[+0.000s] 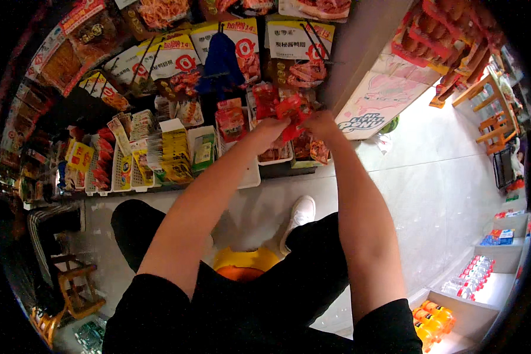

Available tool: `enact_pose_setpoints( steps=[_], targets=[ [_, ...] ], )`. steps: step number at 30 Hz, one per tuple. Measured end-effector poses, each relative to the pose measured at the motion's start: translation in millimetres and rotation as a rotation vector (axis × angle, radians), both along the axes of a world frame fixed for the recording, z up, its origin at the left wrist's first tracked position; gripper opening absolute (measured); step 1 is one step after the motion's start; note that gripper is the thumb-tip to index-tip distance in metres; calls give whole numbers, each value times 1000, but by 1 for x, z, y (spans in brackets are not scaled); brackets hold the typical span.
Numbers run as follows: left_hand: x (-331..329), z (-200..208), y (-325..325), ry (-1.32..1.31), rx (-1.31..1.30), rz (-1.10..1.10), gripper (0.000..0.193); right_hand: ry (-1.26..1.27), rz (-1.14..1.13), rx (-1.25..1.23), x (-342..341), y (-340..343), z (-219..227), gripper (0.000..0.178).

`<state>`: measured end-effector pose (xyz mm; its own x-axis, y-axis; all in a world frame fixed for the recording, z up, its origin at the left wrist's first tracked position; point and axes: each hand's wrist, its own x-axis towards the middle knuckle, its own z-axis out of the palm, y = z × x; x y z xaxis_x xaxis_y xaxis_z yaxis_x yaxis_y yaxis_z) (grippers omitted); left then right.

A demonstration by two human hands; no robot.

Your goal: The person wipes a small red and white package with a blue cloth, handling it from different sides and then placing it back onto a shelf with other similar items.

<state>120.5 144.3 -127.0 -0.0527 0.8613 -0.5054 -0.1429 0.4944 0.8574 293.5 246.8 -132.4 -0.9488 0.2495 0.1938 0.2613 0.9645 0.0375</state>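
Note:
Both of my arms reach forward to the low snack shelf. My left hand (269, 133) is closed on the left side of a shiny red packet (291, 110), its fingers partly hidden. My right hand (320, 123) is closed at the packet's right side, fingertips pinched on it. The hands are close together above a white plastic basket (277, 160) of red snack packets. More red packets (230, 120) stand in a basket to the left. A few orange-red packets (319, 150) lie just below my right hand.
Yellow packets (175, 150) and a green packet (204, 152) fill bins further left. Bagged snacks (301, 53) and a blue cloth-like item (220, 65) hang behind. A pink-white panel (383, 94) stands right. Below are a yellow stool (246, 258), wooden chair (76, 289) and bottles (433, 321).

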Motion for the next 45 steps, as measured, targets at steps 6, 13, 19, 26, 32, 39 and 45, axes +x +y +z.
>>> enact_pose_setpoints(
  steps=[6, 13, 19, 26, 32, 39, 45],
  targets=[
    [-22, 53, -71, -359, -147, 21, 48, 93, -480, -976, -68, -105, 59, 46],
    [-87, 55, -138, -366, -111, 157, 23, 219, -84, -1129, -105, -203, 97, 40],
    [-114, 90, -167, -295, 33, 166, 24, 489, -303, -1072, -93, -166, 137, 22],
    [-134, 115, -150, -472, 250, 130, 34, 947, -681, -1650, -118, -125, 127, 49],
    [-125, 122, -142, -527, 280, 175, 34, 887, -551, -2164, -163, -114, 138, 73],
    [-116, 111, -131, -470, 338, 130, 36, 1162, -456, -2178, -177, -78, 144, 45],
    [-127, 104, -133, -410, 391, 119, 39, 1323, -381, -2021, -181, -74, 160, 31]
  ],
)
